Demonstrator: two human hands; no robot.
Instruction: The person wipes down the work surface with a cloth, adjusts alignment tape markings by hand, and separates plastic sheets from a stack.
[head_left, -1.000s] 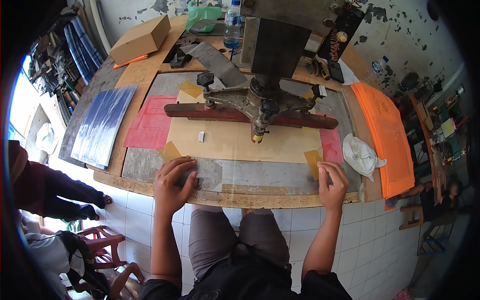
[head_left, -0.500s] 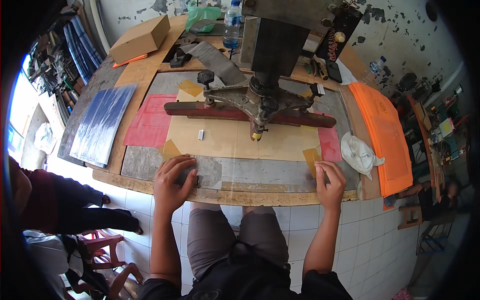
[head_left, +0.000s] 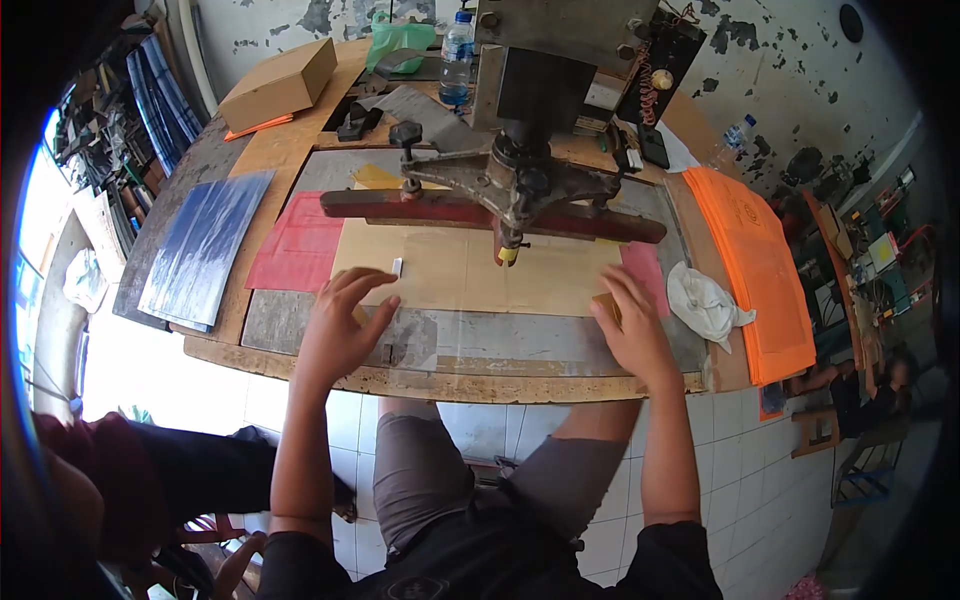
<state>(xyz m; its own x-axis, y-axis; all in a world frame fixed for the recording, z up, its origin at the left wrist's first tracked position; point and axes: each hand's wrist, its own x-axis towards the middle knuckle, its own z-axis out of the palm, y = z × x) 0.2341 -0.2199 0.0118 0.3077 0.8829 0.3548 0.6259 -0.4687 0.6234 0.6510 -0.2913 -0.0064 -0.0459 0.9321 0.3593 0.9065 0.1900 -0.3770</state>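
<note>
My left hand (head_left: 345,322) is over the front left corner of a tan sheet (head_left: 450,270), its thumb and fingers apart, with nothing visible in its grip. A small light metal piece (head_left: 398,267) lies on the sheet just past its fingertips. At the front right corner, my right hand (head_left: 635,330) is spread over an amber tab (head_left: 606,306), which shows between thumb and fingers; I cannot tell whether they touch it. Above the sheet stands a press head with a long red bar (head_left: 580,227). Pink sheets (head_left: 290,245) flank the tan one.
Blue glossy sheets (head_left: 205,250) lie at the left and a cardboard box (head_left: 280,85) behind them. At the right are a white cloth (head_left: 705,305) and an orange stack (head_left: 755,270). A water bottle (head_left: 457,60) stands behind. Another person (head_left: 200,470) is at the lower left.
Both hands have moved forward from the table's front edge over the sheet's front corners, and their fingers have spread. The person at the left has shifted, and my view has moved slightly.
</note>
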